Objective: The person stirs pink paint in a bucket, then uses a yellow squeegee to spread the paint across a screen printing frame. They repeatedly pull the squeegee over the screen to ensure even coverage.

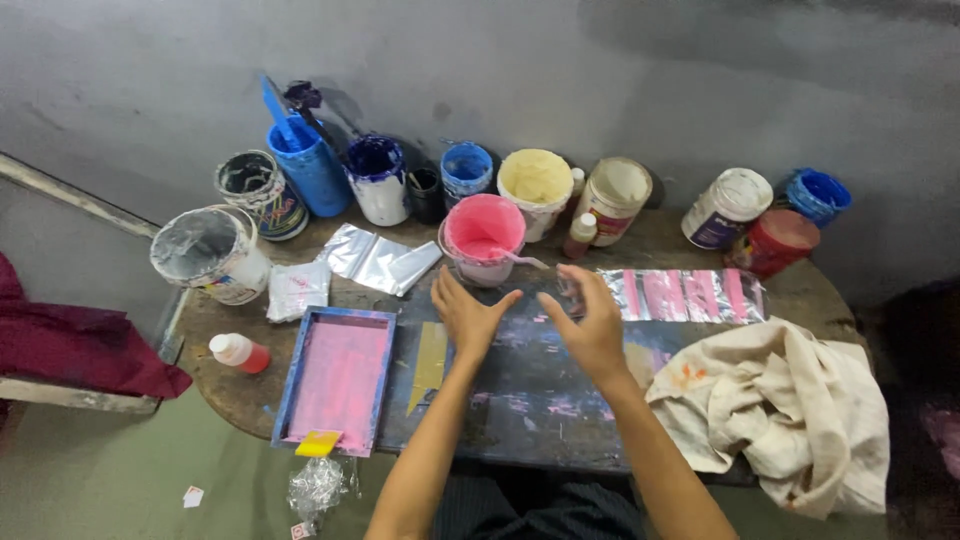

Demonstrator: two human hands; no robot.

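My left hand (466, 313) and my right hand (592, 322) hover open, palms facing each other, above the dark paint-stained work surface (530, 400). Neither holds anything. Just beyond the fingers stands a tub of pink paint (484, 238) with a stirrer resting in it. A clear plastic sheet with pink stripes (690, 294) lies to the right of my right hand. Left of my left hand lies a blue-framed printing screen (338, 378) smeared pink, with a yellow scraper (318, 443) at its near end.
Several paint tubs line the back: blue (310, 165), dark blue (378, 178), cream (536, 188), white (726, 207), red (778, 241). A stained cloth (790, 410) lies at right. A small red-and-white bottle (238, 352) and foil pouches (380, 260) sit at left.
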